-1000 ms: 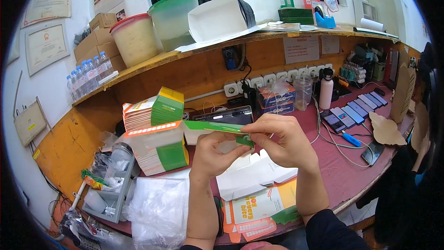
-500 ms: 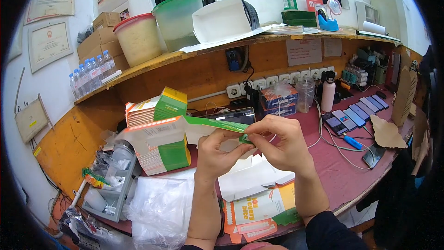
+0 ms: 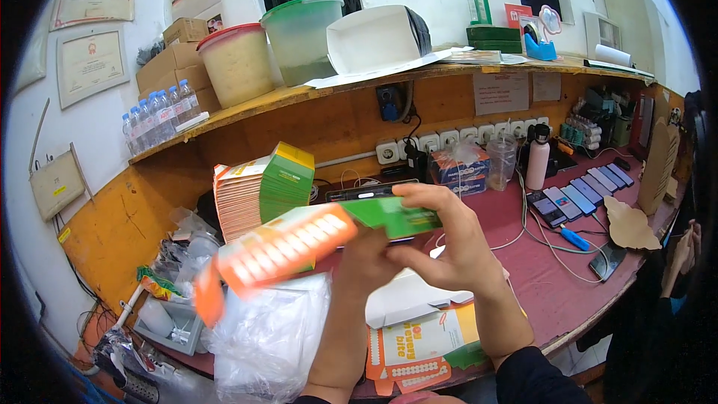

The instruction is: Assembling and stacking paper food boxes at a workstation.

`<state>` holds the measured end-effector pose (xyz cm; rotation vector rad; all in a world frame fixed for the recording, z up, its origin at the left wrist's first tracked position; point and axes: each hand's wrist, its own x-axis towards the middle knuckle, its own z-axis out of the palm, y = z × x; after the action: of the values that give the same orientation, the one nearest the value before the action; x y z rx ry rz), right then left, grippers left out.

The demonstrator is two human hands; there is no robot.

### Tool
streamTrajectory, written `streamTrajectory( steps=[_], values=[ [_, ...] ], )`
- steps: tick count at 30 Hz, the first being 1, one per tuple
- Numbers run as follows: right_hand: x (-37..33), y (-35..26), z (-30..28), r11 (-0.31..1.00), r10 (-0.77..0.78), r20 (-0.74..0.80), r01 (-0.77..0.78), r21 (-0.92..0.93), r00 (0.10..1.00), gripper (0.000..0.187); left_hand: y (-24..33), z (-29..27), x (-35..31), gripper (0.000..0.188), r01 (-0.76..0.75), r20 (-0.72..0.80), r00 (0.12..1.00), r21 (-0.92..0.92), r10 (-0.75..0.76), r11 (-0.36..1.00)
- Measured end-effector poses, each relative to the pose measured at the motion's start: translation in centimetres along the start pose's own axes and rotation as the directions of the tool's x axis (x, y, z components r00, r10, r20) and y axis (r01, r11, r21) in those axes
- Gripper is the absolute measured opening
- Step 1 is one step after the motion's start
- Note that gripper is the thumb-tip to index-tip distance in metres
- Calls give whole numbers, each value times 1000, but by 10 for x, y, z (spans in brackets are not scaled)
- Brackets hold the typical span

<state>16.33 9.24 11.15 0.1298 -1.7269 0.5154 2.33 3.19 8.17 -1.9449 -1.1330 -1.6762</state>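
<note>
A part-folded cardboard carton (image 3: pixel 280 247) in orange, white and green hangs in the air above the table. Its orange end with a row of white shapes is smeared by motion. From below, my left hand (image 3: pixel 365 263) grips its middle, fingers partly hidden behind the card. My right hand (image 3: pixel 450 232) pinches the green end (image 3: pixel 400 218) between thumb and fingers. Under my hands, flat printed carton blanks (image 3: pixel 419 340) lie on the table, with white inner sides turned up behind them. A tall stack of flat cartons (image 3: pixel 243 198) stands beyond, to the left.
Clear plastic bags (image 3: pixel 262 348) lie at the near left, beside a grey divided tray (image 3: pixel 179 322). Several phones (image 3: pixel 576 194) with cables, a pink bottle (image 3: pixel 537 161) and a brown card piece (image 3: pixel 630 223) are on the right. A shelf (image 3: pixel 299 93) runs above. Another person's hands (image 3: pixel 684 251) show at far right.
The carton has turned in my hands, so its orange side now faces me and its left end has swung lower. My right hand has opened wider around the green end. The view has shifted slightly.
</note>
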Motion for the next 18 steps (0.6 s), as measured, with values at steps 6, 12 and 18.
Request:
streamTrajectory(
  steps=[6, 12, 18],
  values=[
    [2, 25, -1, 891, -328, -14, 305, -336, 944, 36, -10, 19, -16, 61, 91, -72, 978, -696, -195, 712],
    [2, 25, -5, 731, -474, 42, 419, -538, 880, 27, 7, 5, -7, 61, 70, -152, 876, -898, -457, 434],
    [2, 29, -6, 781, -447, 21, 402, -477, 894, 19, -2, -20, 2, 39, 250, -243, 855, -579, -457, 776]
  ],
)
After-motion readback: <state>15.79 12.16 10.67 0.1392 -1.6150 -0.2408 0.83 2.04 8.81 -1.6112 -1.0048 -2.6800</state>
